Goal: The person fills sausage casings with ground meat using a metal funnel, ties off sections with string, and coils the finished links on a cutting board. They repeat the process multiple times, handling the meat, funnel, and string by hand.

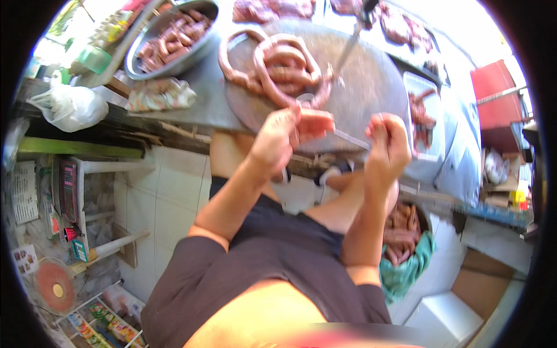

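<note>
A coil of linked sausages (284, 66) lies on a round wooden chopping board (365, 75), with its near loop just beyond my left hand (284, 133). Between my hands runs a thin whitish string (350, 139), drawn nearly straight over the board's near edge. The fingers of my left hand are pressed together at one end of it. My right hand (387, 142) pinches the other end, its fingers curled in. A knife (350, 47) with a dark handle stands at a slant on the far side of the board, its tip close to the sausages.
A metal basin (134, 65) of sausages stands at far left, near a white plastic bag (72, 107). Raw meat (272, 8) lies behind the board. To the right sits a clear tray (432, 152) with sausage pieces. Beside my right leg, a container holds more sausages (400, 235) and a green cloth (409, 269).
</note>
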Available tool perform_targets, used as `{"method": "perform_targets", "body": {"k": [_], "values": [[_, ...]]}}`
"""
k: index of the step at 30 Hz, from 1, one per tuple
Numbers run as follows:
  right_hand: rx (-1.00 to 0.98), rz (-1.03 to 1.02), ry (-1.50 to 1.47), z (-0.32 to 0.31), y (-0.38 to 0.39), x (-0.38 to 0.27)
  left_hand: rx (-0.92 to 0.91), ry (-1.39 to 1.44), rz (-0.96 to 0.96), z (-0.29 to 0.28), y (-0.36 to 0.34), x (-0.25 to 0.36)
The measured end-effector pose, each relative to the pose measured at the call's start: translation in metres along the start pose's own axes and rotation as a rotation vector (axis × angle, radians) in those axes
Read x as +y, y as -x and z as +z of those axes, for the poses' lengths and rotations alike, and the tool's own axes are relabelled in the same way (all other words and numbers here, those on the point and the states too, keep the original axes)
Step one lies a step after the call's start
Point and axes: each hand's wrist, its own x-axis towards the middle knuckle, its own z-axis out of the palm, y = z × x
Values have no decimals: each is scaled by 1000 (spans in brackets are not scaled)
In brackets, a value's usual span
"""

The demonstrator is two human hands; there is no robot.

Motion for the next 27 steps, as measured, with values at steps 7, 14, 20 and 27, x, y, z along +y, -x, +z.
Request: {"method": "perform_targets", "body": {"k": [7,14,20,27], "values": [[171,-233,402,-11,-23,-14,-93,167,3,14,1,2],[-210,171,40,-9,12,-20,-98,-16,227,37,7,-10],[-413,505,-573,14,33,-28,-60,-524,477,49,14,-3],[-395,666,-895,22,39,-35,-73,-580,515,55,17,-2]]}}
